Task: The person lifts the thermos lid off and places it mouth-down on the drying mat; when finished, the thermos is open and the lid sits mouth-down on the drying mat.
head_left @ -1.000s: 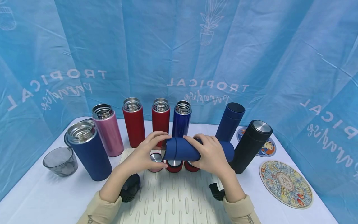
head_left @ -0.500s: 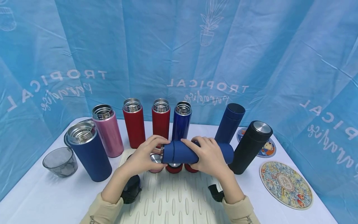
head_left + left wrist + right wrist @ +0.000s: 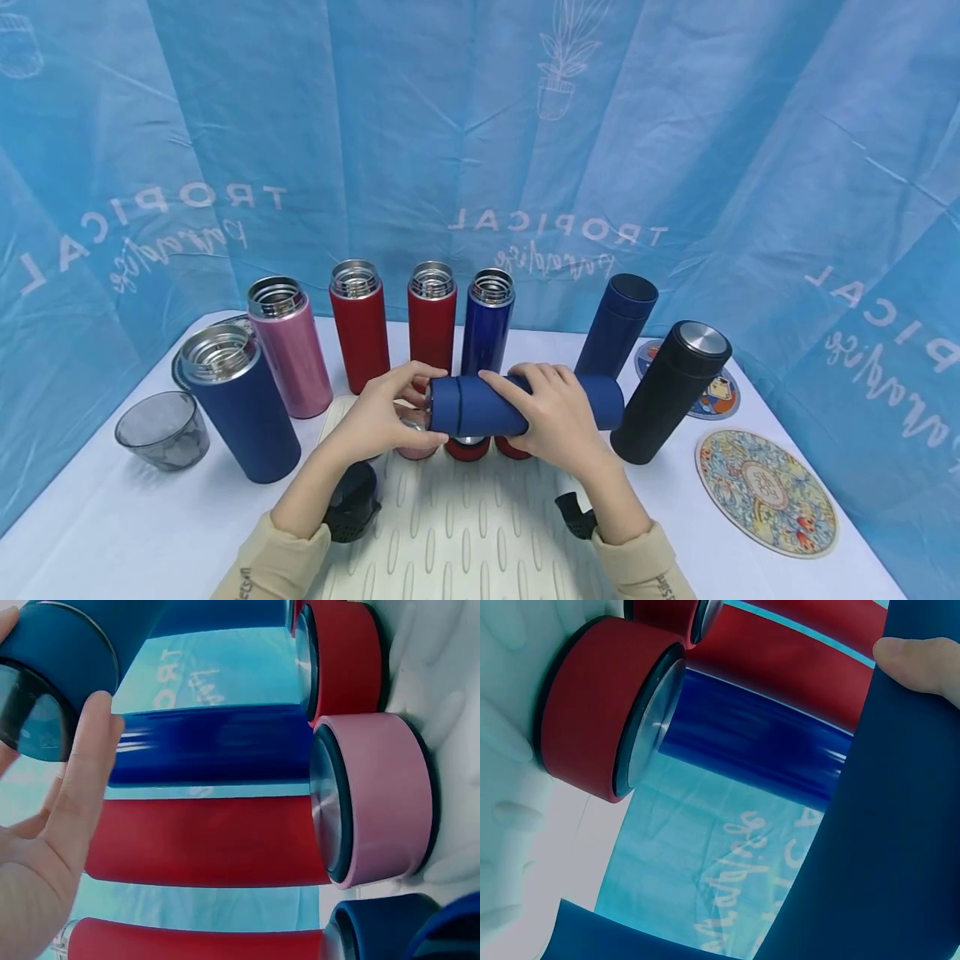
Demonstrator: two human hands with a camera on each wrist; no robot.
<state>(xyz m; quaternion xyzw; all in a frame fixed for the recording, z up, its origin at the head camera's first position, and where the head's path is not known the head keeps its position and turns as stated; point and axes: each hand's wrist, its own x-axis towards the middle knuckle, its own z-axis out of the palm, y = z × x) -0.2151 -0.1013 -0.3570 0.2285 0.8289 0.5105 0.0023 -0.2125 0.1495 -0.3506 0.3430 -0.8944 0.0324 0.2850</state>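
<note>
A dark blue thermos [image 3: 480,406] lies sideways in the air over the cream mat, its capped end to the left. My right hand [image 3: 558,421] grips its body from above; a thumb [image 3: 919,667] presses on the blue side in the right wrist view. My left hand [image 3: 382,417] holds the lid [image 3: 445,407], thumb and fingers around its end. The left wrist view shows the lid's glossy end [image 3: 41,727] between those fingers. Below the thermos, a pink lid [image 3: 394,799] and red lids [image 3: 604,705] stand on the mat, partly covered in the head view.
Uncapped bottles stand behind: pink [image 3: 291,358], red [image 3: 358,333], red [image 3: 431,325], shiny blue [image 3: 487,329]. A wide blue one [image 3: 247,417] and a grey glass bowl [image 3: 163,433] are left. Right are a capped blue bottle [image 3: 615,333], a black bottle [image 3: 671,400] and a round coaster [image 3: 767,492].
The thermos has come down slightly and shifted a little left, with both hands on it. My left fingers have changed their place around the lid.
</note>
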